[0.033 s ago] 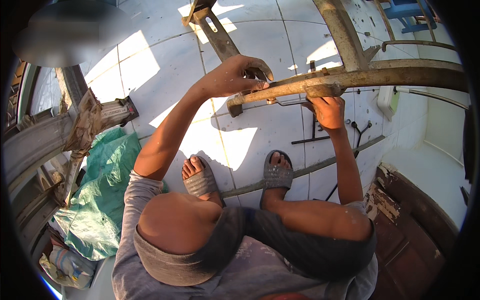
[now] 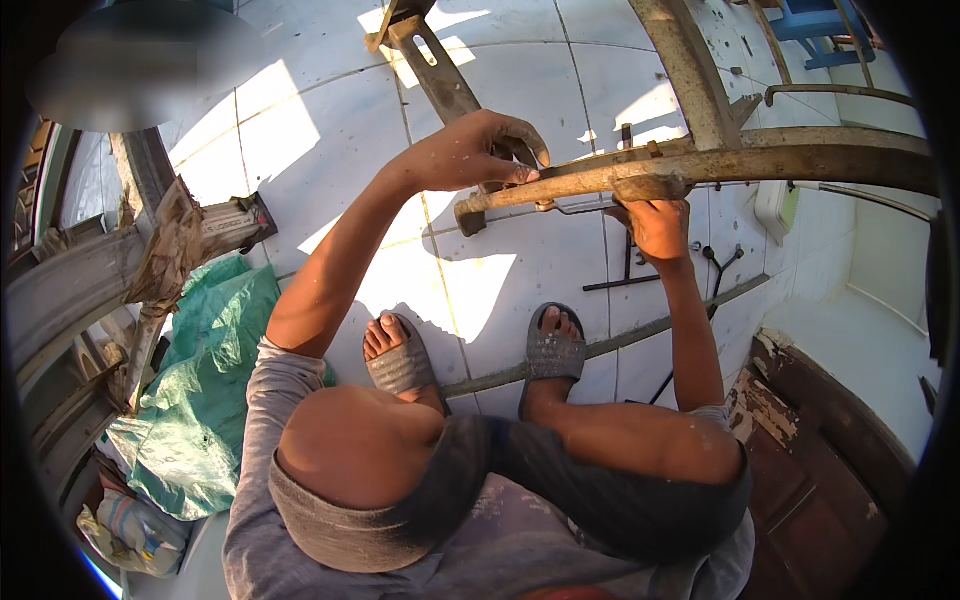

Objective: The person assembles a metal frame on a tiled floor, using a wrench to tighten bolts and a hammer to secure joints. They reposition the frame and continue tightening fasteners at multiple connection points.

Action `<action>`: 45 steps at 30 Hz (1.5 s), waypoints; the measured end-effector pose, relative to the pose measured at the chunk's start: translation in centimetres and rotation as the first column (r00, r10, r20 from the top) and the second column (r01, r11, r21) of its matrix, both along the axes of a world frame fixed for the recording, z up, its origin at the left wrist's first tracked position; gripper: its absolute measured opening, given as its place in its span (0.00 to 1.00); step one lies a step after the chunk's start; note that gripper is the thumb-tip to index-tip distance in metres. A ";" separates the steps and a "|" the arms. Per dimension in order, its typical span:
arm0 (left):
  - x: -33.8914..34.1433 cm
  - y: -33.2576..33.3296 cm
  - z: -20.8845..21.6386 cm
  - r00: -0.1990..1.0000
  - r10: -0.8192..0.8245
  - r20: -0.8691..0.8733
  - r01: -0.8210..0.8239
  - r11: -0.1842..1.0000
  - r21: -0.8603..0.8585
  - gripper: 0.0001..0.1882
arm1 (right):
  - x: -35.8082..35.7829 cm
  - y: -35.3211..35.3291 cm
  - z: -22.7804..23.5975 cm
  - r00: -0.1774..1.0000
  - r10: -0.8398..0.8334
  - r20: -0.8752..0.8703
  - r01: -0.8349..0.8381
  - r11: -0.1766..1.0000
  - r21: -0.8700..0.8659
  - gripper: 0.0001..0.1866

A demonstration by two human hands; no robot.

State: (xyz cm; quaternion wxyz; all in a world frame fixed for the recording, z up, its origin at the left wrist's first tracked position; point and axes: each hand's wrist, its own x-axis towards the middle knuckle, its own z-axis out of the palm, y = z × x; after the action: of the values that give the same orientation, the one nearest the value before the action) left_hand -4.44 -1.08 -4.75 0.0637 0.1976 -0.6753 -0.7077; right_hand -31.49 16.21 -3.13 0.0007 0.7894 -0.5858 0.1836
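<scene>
A rusty, beige-painted metal frame (image 2: 780,160) spans the upper right, its long bar reaching left toward the middle. At that bar's left end is my left hand (image 2: 470,150), with thumb and forefinger bent together at its upper edge. What is between those fingertips is hidden. Below the bar, my right hand (image 2: 655,228) is closed around the end of a thin bent metal wrench (image 2: 580,209). The wrench's other end meets a small fitting on the bar's underside. A rounded lump of the frame covers part of my right fingers.
Black metal tools (image 2: 625,280) lie on the white tiled floor (image 2: 520,90) beside my right forearm. Left of me are a green plastic sheet (image 2: 200,370) and worn metal beams (image 2: 80,270). A peeling brown wooden panel (image 2: 810,480) lies at lower right, and a blue plastic stool (image 2: 810,20) stands far right.
</scene>
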 end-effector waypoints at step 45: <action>3.3 -16.7 -6.8 0.705 0.709 -0.034 -0.697 0.700 0.155 0.37 | -7.5 -3.1 -2.6 0.434 -0.343 0.833 0.389 0.905 0.170 0.30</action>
State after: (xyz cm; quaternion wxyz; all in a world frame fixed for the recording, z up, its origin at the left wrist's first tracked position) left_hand -1.16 -17.83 -11.58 0.3467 0.4115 -0.4976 -0.6804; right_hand -38.99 13.15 -5.77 -0.2257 0.4520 -0.6624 0.5531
